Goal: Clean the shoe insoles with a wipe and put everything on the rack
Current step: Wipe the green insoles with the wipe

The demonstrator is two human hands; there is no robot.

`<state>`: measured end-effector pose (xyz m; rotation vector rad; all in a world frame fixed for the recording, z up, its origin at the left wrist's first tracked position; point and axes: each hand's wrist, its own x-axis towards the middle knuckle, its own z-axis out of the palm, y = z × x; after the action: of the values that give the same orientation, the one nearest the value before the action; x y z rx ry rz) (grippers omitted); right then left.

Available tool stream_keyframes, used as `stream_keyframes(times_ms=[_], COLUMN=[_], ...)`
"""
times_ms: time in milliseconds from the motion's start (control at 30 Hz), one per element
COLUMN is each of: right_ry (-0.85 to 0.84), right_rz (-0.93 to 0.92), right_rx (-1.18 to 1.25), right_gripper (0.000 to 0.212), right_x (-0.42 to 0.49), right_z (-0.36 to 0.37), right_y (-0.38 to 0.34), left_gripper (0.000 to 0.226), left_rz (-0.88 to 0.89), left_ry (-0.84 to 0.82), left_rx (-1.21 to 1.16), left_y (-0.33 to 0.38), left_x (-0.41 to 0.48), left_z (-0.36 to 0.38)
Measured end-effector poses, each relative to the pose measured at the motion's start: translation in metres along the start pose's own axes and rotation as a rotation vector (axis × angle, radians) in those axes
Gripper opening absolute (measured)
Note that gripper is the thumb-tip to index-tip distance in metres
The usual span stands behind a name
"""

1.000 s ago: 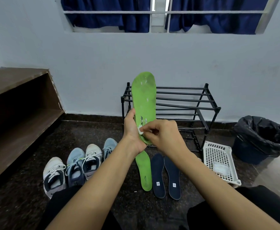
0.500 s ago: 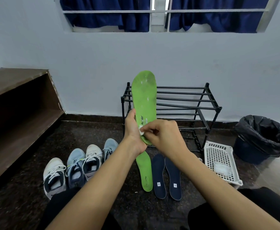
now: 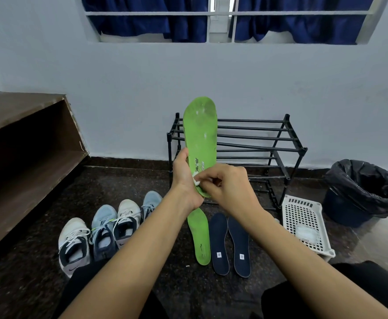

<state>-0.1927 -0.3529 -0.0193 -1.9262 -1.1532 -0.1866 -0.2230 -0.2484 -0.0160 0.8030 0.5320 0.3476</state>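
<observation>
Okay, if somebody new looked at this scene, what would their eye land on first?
The bright green insole, held upright in the centre by the left hand while the right hand pinches a white wipe against its lower part. Behind it stands the black rack. On the floor below lie a second green insole and two navy insoles, with four sneakers lined up to the left.

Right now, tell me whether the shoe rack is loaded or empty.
Empty where visible: the rack shows only bare bars; the shoes sit on the floor; the held green insole hides part of it.
</observation>
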Motion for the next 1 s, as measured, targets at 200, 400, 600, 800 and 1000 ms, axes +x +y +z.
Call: stream_keyframes(times_ms=[200, 400, 600, 800, 1000], right_ry=[-0.163, -0.108, -0.105, -0.194, -0.115], right_rz=[-0.138, -0.176, 0.068, -0.08, -0.073], right_rx=[-0.218, -0.334, 0.014, -0.347, -0.377], right_gripper=[0.027, 0.025, 0.021, 0.032, 0.022], right_x=[-0.005, -0.01, -0.014, -0.009, -0.013], right_z=[-0.002, -0.002, -0.01, -0.005, -0.001], right_y=[0.008, 0.006, -0.003, 0.011, 0.006], left_gripper=[0.047, 0.041, 0.04, 0.039, 0.042], left_rz=[-0.008, -0.006, -0.004, -0.003, 0.022], left_ry=[0.0, -0.013, -0.038, -0.002, -0.021], left_rx=[-0.044, -0.019, -0.017, -0.017, -0.042], left_y=[0.004, 0.0, -0.001, -0.005, -0.004], left_x=[0.001, 0.0, -0.001, 0.001, 0.004], left_z=[-0.003, -0.002, 0.001, 0.001, 0.003])
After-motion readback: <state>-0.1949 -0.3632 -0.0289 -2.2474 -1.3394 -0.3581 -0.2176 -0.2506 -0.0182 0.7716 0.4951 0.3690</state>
